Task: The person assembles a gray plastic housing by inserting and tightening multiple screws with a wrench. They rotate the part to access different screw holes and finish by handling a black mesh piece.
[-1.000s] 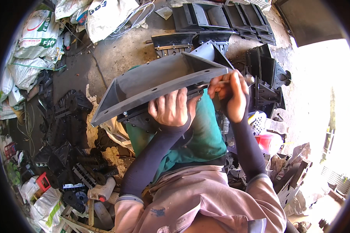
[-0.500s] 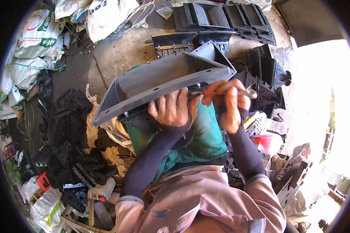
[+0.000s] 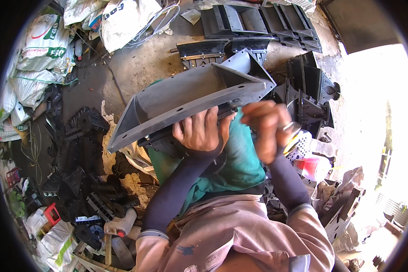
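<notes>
A large grey trough-shaped part [image 3: 177, 93] with bolt holes along its flanges lies across my lap, tilted, over green trousers [image 3: 242, 149]. My left hand [image 3: 201, 129] is curled round its near underside, fingers against the flange and thumb stretched to the right. Just right of the trough's near edge, my right hand [image 3: 268, 127] is closed on a spanner [image 3: 293, 128]. Motion smears that hand, and only the spanner's shiny ring end shows clearly. A small bolt [image 3: 147, 137] sticks out beneath the left part of the flange.
More black trough parts [image 3: 240, 21] stand in rows at the back, with others [image 3: 306, 99] at the right. White sacks [image 3: 43, 50] are piled on the left. Black metal parts [image 3: 84, 181] lie heaped at lower left. A red-and-clear container [image 3: 313, 167] is by my right forearm.
My right hand has swung down and slightly away from the trough's flange with the spanner. My left hand keeps its grip, and the trough has barely shifted.
</notes>
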Tool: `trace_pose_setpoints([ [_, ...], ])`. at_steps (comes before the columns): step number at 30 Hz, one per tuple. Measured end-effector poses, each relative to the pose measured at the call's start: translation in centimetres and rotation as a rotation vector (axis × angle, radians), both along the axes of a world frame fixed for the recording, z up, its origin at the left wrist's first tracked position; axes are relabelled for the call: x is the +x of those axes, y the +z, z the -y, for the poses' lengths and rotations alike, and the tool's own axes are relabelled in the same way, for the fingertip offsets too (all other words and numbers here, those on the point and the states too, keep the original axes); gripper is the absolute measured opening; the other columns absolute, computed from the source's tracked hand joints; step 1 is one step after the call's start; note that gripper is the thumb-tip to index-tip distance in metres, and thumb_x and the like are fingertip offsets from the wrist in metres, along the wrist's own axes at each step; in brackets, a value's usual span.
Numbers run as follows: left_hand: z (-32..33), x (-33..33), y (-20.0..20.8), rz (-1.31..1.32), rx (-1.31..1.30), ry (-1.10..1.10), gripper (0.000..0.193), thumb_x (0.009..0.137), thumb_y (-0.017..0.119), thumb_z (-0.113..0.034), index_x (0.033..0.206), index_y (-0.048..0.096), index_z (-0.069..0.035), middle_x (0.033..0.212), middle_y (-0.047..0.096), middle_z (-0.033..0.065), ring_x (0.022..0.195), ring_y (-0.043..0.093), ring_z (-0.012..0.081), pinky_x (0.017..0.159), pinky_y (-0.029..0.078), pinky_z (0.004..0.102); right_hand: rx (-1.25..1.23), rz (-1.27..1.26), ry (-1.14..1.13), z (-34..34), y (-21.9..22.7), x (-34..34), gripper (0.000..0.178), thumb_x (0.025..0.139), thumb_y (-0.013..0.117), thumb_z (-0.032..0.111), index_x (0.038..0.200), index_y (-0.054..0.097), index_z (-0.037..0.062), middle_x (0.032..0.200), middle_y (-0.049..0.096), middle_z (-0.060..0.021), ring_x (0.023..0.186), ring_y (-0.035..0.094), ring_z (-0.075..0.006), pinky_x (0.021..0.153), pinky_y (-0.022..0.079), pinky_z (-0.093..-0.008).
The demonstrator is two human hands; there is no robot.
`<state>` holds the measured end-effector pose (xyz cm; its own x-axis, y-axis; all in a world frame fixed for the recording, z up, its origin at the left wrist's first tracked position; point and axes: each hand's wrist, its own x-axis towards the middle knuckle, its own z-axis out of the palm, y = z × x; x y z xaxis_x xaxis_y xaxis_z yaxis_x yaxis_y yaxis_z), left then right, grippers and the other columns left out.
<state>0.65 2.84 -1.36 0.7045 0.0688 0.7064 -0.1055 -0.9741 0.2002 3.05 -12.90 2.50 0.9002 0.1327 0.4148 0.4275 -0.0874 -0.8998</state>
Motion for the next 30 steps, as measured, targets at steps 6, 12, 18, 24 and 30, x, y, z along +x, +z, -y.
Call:
trace_pose_setpoints([
  [6, -0.1, 0.2, -0.1, 0.021, -0.010, -0.015, 0.031, 0.085, 0.073, -0.042, 0.100, 0.069, -0.015, 0.092, 0.063, 0.0001, 0.081, 0.060, 0.0220, 0.081, 0.038, 0.0393, 0.419, -0.467, 0.043, 0.0, 0.1, 2.2, 0.046, 0.108, 0.037, 0.038, 0.092, 0.053, -0.0019, 0.093, 0.065, -0.0201, 0.075, 0.065, -0.0233, 0.069, 0.051, -0.0355],
  [12, 0.1, -0.2, -0.1, -0.064, -0.034, 0.003, 0.035, 0.088, 0.068, -0.048, 0.101, 0.070, -0.015, 0.099, 0.066, 0.0030, 0.091, 0.060, 0.0255, 0.091, 0.035, 0.0438, 0.034, -0.017, 0.027, -0.4, 1.1, 0.1, 0.034, 0.106, 0.044, 0.028, 0.091, 0.053, -0.0007, 0.092, 0.067, -0.0209, 0.075, 0.065, -0.0235, 0.069, 0.052, -0.0325],
  [18, 0.0, 0.1, -0.3, 0.025, -0.009, -0.019, 0.035, 0.086, 0.072, -0.044, 0.103, 0.068, -0.014, 0.095, 0.063, 0.0007, 0.084, 0.060, 0.0227, 0.081, 0.038, 0.0407, 0.191, -0.320, 0.005, -0.5, 0.8, 1.8, 0.040, 0.108, 0.039, 0.038, 0.092, 0.047, 0.0021, 0.094, 0.066, -0.0203, 0.072, 0.061, -0.0202, 0.069, 0.049, -0.0306],
  [24, -0.1, 0.1, -0.1, -0.003, 0.005, -0.009, 0.033, 0.086, 0.071, -0.042, 0.103, 0.068, -0.014, 0.093, 0.063, 0.0002, 0.083, 0.060, 0.0223, 0.081, 0.038, 0.0400, -0.022, 0.075, 0.001, -0.5, 0.9, -0.3, 0.021, 0.098, 0.059, 0.016, 0.092, 0.060, -0.0034, 0.096, 0.069, -0.0169, 0.073, 0.062, -0.0224, 0.066, 0.051, -0.0338],
  [30, -0.2, 0.2, -0.1, 0.037, -0.008, -0.026, 0.031, 0.087, 0.071, -0.042, 0.100, 0.068, -0.014, 0.091, 0.062, -0.0002, 0.082, 0.060, 0.0217, 0.082, 0.038, 0.0399, 0.231, -0.318, -0.001, -0.8, 1.0, 1.1, 0.035, 0.107, 0.042, 0.032, 0.093, 0.050, 0.0010, 0.094, 0.065, -0.0193, 0.075, 0.060, -0.0198, 0.071, 0.049, -0.0316],
])
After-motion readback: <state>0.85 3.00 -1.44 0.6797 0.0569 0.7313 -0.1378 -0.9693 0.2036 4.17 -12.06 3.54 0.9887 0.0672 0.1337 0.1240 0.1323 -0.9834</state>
